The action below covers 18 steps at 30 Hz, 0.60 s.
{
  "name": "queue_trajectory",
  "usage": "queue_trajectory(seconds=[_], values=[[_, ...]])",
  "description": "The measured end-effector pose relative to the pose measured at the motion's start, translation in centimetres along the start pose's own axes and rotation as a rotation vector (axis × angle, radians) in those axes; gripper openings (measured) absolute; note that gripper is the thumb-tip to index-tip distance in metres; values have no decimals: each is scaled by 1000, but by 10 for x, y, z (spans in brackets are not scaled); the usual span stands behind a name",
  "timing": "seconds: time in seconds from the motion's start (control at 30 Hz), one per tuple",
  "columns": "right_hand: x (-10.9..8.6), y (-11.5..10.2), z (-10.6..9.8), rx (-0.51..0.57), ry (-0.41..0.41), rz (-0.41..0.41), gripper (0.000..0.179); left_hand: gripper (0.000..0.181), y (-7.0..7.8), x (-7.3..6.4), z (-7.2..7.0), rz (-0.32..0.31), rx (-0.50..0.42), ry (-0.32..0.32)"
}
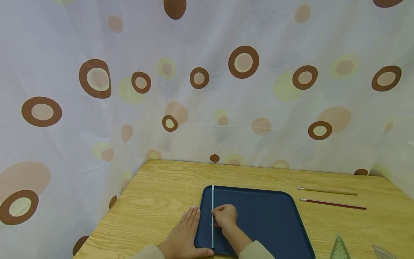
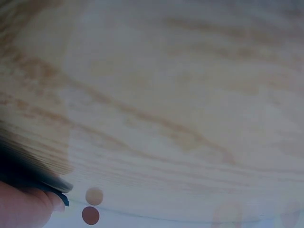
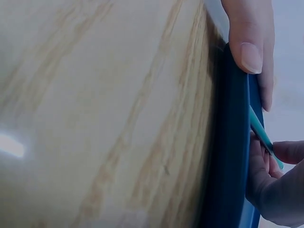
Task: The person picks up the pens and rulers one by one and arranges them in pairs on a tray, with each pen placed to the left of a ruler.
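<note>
A teal pencil [image 1: 213, 198] with a white end lies lengthwise near the left side of a dark blue tray [image 1: 265, 219]. My right hand [image 1: 226, 216] pinches it around the middle between thumb and fingers; the right wrist view shows the same pinch on the teal pencil [image 3: 258, 125] beyond the tray's raised rim [image 3: 232, 142]. Flat against the tray's left edge rests my left hand [image 1: 185, 232], fingers straight and pointing away, its thumb stretched along the near corner. In the left wrist view only the thumb [image 2: 28, 206] shows, on the rim.
Right of the tray, a yellow pencil [image 1: 330, 191] and a dark red pencil [image 1: 336, 204] lie on the wooden table [image 1: 155, 201]. A greenish clear triangle [image 1: 339, 247] and another clear plastic piece [image 1: 383, 252] are at the near right. A spotted curtain [image 1: 207, 104] hangs behind.
</note>
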State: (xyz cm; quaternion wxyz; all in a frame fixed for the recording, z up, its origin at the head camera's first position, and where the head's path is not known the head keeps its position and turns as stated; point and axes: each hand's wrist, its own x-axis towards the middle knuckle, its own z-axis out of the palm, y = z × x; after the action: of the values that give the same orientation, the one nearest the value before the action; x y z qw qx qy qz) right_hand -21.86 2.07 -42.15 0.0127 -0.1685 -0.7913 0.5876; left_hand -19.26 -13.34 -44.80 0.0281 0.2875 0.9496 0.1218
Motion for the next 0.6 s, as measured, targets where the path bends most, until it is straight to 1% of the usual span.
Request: queue_trajectory(seconds=[0.23,0.4,0.5,0.6], values=[[-3,-4,1,-90,35,-66,7,108,-1,0,0,-1,-1,0],[-6,-6,2,-135,74,-65,12,109,0,0,0,-4,2,-13],[-7,-8,3,-123,83,-56,14,109,0,0,-1,-8,1,-17],[-8,-8,3,-83,73,-51,14,109,1,0,-1,-9,8,-17]])
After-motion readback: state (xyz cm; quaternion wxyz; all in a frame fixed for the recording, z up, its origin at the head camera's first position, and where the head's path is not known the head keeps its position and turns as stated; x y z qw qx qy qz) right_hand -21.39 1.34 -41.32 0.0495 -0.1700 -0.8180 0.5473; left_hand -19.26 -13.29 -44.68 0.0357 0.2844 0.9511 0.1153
